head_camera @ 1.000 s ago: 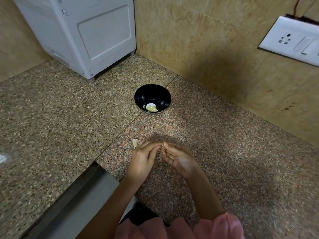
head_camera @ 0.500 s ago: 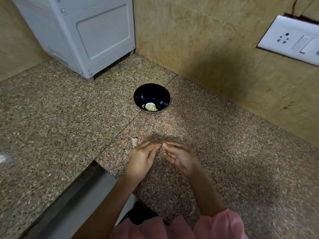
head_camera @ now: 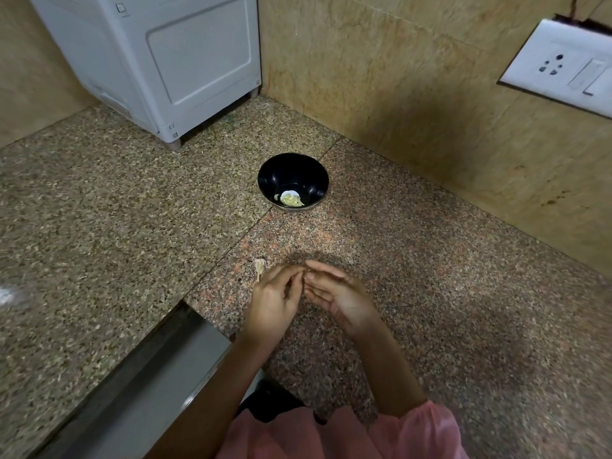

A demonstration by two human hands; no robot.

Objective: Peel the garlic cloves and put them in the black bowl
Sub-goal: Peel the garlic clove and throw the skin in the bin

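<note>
Two-handed, pressing curled left hand (head_camera: 275,299) tip-to-tip against loosely spread, palm-up right hand (head_camera: 341,296) on near side of round glossy black bowl (head_camera: 291,170); hiding whatever, if anything, being pinched. Facing bowl dead ahead, equally close to either hand, cradling pale peeled garlic cloves (head_camera: 290,198).

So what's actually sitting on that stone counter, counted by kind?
Black bowl: 1
Pale garlic heap inside it: 1 (cloves too small to count)
Garlic scrap near the hands: 1
White appliance: 1
Total: 4
</note>
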